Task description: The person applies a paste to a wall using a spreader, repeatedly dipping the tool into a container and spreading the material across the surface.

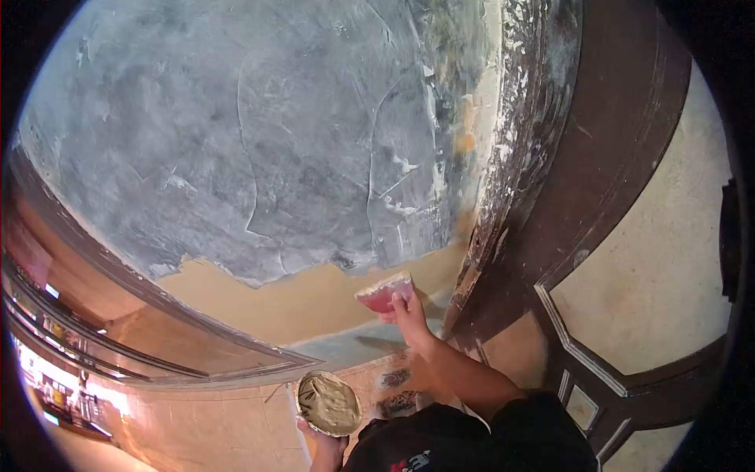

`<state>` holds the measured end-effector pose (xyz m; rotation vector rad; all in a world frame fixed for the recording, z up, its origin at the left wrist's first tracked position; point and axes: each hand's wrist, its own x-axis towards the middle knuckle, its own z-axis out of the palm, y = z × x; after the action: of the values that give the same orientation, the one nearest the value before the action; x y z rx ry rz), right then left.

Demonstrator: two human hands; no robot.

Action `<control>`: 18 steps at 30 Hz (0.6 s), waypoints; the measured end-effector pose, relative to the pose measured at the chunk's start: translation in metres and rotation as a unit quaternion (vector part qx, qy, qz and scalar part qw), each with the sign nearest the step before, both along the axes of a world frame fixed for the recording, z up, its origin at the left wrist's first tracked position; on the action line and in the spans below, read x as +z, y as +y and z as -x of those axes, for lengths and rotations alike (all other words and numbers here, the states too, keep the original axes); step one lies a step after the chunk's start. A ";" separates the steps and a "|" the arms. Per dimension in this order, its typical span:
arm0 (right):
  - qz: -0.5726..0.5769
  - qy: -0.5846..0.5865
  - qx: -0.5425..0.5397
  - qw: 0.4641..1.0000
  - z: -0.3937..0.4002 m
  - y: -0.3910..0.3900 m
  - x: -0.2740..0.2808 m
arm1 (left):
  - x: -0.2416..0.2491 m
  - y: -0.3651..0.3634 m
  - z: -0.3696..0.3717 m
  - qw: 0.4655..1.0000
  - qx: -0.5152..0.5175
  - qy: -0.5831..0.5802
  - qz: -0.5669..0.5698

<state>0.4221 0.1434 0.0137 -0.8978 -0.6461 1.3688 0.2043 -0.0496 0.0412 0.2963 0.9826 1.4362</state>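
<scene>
1. spreader [381,297]: flat, reddish-pink, pale paste along its upper edge; located in front of the lower right part of the tan band. contact with the surface cannot be told.
2. right hand [407,316]: clamped on the spreader, thumb on the near face; arm extended from a black sleeve [539,433].
3. bowl [300,397]: round, rim smeared, held low near the person's body; contains grey-beige paste [334,405] with a ridged top.
4. left hand [329,445]: clamped on the bowl at its lower side; the fingers beneath are partly hidden.
5. tan band [244,305]: smooth coat across the bottom of the surface, upper edge ragged.
6. grey surface [314,149]: mottled, with raised ridge lines and white patches, denser toward the right.
7. dark frame [609,102]: borders the right side; its inner edge is flaked and spotted white. cream panels [657,228] sit within the dark woodwork beyond.
8. floor [228,425]: light tan, visible joint lines; dark smudges near the person.
9. far lower left: bright, glaring area [75,385], details blurred.
</scene>
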 end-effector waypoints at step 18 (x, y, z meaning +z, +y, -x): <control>-0.036 -0.066 -0.065 0.995 0.058 -0.003 -0.014 | 0.007 0.003 0.040 0.999 -0.007 0.012 -0.030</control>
<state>0.3644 0.1406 -0.0006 -0.9614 -0.7212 1.1695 0.1639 -0.0469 0.0485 0.3633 0.9561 1.4541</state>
